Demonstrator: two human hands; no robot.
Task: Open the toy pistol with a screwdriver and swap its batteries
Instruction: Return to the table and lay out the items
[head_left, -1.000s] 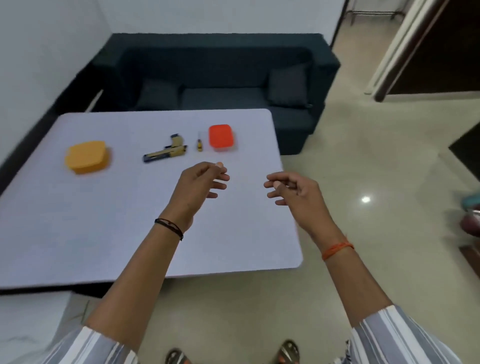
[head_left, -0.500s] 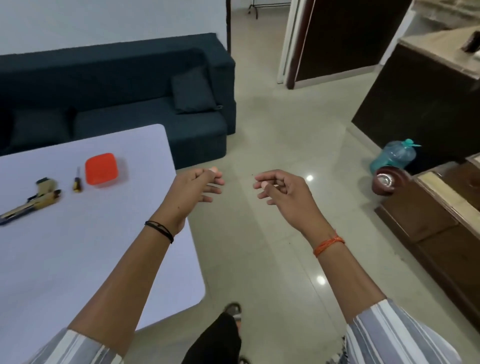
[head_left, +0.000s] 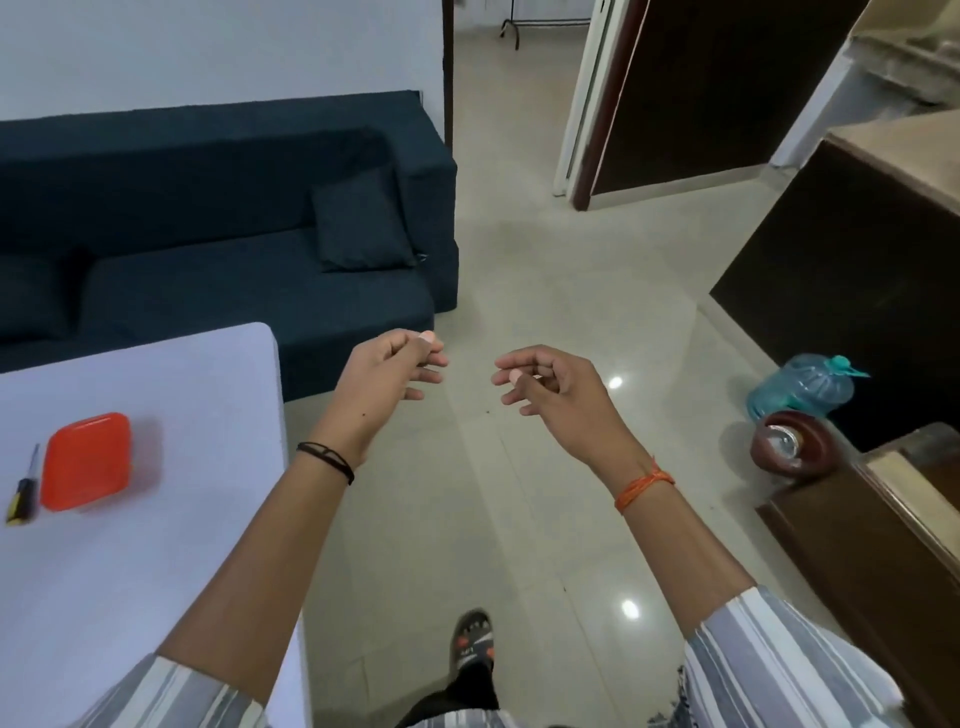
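Note:
A small screwdriver with a yellow and black handle lies on the white table at the far left, beside a red-orange lidded box. The toy pistol is out of view. My left hand hangs in the air right of the table, above the floor, with fingers loosely curled and nothing in it. My right hand hovers a short way to its right, also loosely curled and holding nothing. Both hands are well away from the screwdriver.
A dark blue sofa with a cushion stands behind the table. At the right are a blue water jug, a brown pot and dark wooden furniture. My sandalled foot is on the tiled floor.
The view has swung right: the table has slid to the left edge, and the pistol and yellow box have left the frame. Both hands keep their loosely curled pose.

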